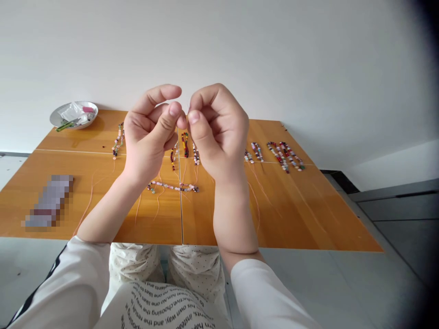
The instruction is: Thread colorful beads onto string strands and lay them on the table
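Observation:
My left hand [151, 123] and my right hand [219, 128] are raised in front of me above the table, fingertips almost meeting. The thumb of the left presses toward its middle fingers, with the index finger curved above. On the right, thumb and index finger are pinched together. Whatever sits between the fingertips is too small to make out. Below and behind the hands lie strung beads: a pink and white strand [168, 185] stretched sideways, a yellow and dark red strand [185, 145], and a pale strand [118, 142] by my left wrist.
Several more bead strands [284, 156] with loose thread ends lie to the right on the wooden table [308, 214]. A white plate [55, 119] with a plastic bag and small items stands at the back left. A blurred-out flat object [50, 201] lies at the left. A wall rises behind.

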`<action>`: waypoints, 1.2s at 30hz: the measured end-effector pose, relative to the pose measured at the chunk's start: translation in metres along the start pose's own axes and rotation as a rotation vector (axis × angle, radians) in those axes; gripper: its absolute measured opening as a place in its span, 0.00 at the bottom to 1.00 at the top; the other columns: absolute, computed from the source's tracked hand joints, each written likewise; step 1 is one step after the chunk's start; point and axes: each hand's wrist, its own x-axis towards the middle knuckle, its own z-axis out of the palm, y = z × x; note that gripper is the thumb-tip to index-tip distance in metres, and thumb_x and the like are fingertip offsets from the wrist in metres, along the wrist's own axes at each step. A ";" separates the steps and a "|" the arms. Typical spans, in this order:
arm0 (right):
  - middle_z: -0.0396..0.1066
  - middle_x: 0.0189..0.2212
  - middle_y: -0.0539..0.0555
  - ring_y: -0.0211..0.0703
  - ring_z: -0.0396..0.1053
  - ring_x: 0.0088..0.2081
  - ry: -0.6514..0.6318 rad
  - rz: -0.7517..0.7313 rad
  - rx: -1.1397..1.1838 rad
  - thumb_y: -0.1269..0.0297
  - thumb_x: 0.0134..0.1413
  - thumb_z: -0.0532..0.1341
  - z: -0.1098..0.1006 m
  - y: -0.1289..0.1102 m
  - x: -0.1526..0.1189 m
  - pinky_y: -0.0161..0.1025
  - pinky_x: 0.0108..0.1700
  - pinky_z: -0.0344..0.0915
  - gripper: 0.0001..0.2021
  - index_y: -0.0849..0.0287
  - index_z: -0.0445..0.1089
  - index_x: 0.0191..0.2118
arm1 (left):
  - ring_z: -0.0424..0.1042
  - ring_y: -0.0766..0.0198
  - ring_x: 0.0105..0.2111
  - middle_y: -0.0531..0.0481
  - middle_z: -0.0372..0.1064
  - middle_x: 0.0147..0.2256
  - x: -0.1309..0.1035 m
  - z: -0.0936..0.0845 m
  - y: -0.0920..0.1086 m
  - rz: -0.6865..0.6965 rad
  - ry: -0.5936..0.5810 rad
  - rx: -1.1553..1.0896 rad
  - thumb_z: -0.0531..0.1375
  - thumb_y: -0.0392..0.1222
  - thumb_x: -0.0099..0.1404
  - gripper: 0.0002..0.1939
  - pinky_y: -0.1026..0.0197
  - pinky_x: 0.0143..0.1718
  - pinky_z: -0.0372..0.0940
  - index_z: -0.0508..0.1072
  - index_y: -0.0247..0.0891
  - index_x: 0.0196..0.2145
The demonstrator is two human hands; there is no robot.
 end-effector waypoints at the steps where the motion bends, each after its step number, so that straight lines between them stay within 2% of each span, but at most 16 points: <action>1: 0.62 0.26 0.48 0.37 0.57 0.25 0.007 -0.007 -0.009 0.56 0.64 0.59 0.000 -0.001 -0.001 0.38 0.26 0.50 0.13 0.53 0.58 0.31 | 0.53 0.78 0.13 0.57 0.71 0.23 0.000 0.000 0.000 0.017 0.000 0.003 0.69 0.56 0.58 0.17 0.69 0.12 0.45 0.75 0.44 0.39; 7: 0.63 0.25 0.46 0.35 0.51 0.23 0.016 -0.008 -0.070 0.57 0.65 0.59 -0.002 -0.007 -0.004 0.38 0.26 0.47 0.13 0.54 0.59 0.31 | 0.60 0.77 0.15 0.57 0.69 0.21 0.000 0.003 0.003 0.144 -0.006 0.070 0.69 0.55 0.57 0.14 0.70 0.13 0.47 0.78 0.42 0.33; 11: 0.61 0.23 0.46 0.34 0.51 0.23 -0.003 -0.016 -0.126 0.60 0.65 0.59 -0.007 -0.010 -0.005 0.37 0.25 0.46 0.11 0.55 0.62 0.31 | 0.58 0.79 0.15 0.55 0.70 0.22 0.000 0.003 0.009 0.192 -0.068 0.068 0.69 0.46 0.61 0.07 0.69 0.14 0.51 0.79 0.39 0.31; 13: 0.59 0.22 0.46 0.34 0.51 0.22 0.021 -0.044 -0.100 0.60 0.66 0.58 -0.008 -0.008 -0.003 0.38 0.25 0.46 0.12 0.56 0.63 0.30 | 0.54 0.80 0.14 0.55 0.70 0.21 -0.001 0.003 0.009 0.170 -0.093 0.034 0.68 0.43 0.63 0.06 0.67 0.14 0.49 0.79 0.38 0.31; 16: 0.54 0.21 0.46 0.34 0.49 0.21 0.064 -0.006 0.041 0.58 0.68 0.57 -0.008 -0.002 0.001 0.39 0.26 0.47 0.13 0.56 0.66 0.31 | 0.48 0.80 0.13 0.56 0.68 0.21 -0.001 0.003 0.007 0.090 -0.104 -0.006 0.67 0.45 0.63 0.07 0.67 0.12 0.43 0.78 0.39 0.31; 20: 0.52 0.18 0.44 0.34 0.44 0.18 0.020 0.082 0.171 0.52 0.62 0.62 -0.007 0.011 0.005 0.38 0.21 0.45 0.12 0.53 0.70 0.33 | 0.45 0.82 0.12 0.57 0.67 0.20 0.001 0.002 0.002 0.072 -0.125 -0.030 0.68 0.49 0.61 0.10 0.67 0.11 0.40 0.77 0.40 0.31; 23: 0.52 0.16 0.43 0.32 0.44 0.17 0.025 0.017 0.232 0.51 0.57 0.66 -0.008 0.017 0.008 0.37 0.19 0.49 0.12 0.53 0.71 0.30 | 0.46 0.82 0.11 0.58 0.67 0.20 0.002 0.001 0.001 0.076 -0.110 -0.008 0.69 0.51 0.60 0.11 0.70 0.11 0.40 0.78 0.42 0.31; 26: 0.54 0.17 0.43 0.32 0.50 0.18 0.038 0.003 0.229 0.53 0.55 0.68 -0.007 0.015 0.008 0.36 0.21 0.54 0.13 0.54 0.69 0.27 | 0.47 0.82 0.12 0.57 0.68 0.21 0.002 0.000 0.001 0.062 -0.106 0.018 0.70 0.53 0.58 0.11 0.71 0.11 0.41 0.79 0.44 0.31; 28: 0.53 0.17 0.43 0.32 0.51 0.19 0.070 0.014 0.233 0.55 0.55 0.68 -0.006 0.011 0.008 0.35 0.22 0.51 0.13 0.55 0.67 0.27 | 0.47 0.81 0.12 0.57 0.69 0.22 0.002 0.000 0.001 0.046 -0.107 0.029 0.70 0.54 0.57 0.12 0.70 0.11 0.40 0.80 0.44 0.31; 31: 0.53 0.19 0.43 0.31 0.46 0.19 0.110 0.013 0.253 0.60 0.57 0.67 -0.005 0.008 0.007 0.36 0.21 0.44 0.13 0.56 0.65 0.27 | 0.48 0.81 0.11 0.57 0.70 0.22 0.002 0.000 0.002 0.033 -0.107 0.026 0.70 0.53 0.58 0.12 0.70 0.11 0.40 0.80 0.43 0.32; 34: 0.51 0.20 0.43 0.31 0.43 0.19 0.109 0.000 0.177 0.57 0.59 0.65 -0.006 0.012 0.006 0.36 0.21 0.43 0.14 0.55 0.62 0.29 | 0.48 0.81 0.11 0.56 0.70 0.22 0.002 0.000 0.002 0.027 -0.094 0.009 0.70 0.51 0.58 0.11 0.69 0.11 0.41 0.79 0.42 0.32; 36: 0.51 0.20 0.43 0.31 0.47 0.19 0.104 -0.003 0.123 0.53 0.61 0.63 -0.007 0.015 0.006 0.35 0.21 0.49 0.14 0.54 0.62 0.30 | 0.48 0.81 0.11 0.56 0.70 0.22 0.002 0.000 0.001 0.027 -0.087 0.003 0.70 0.52 0.58 0.12 0.69 0.11 0.41 0.79 0.41 0.32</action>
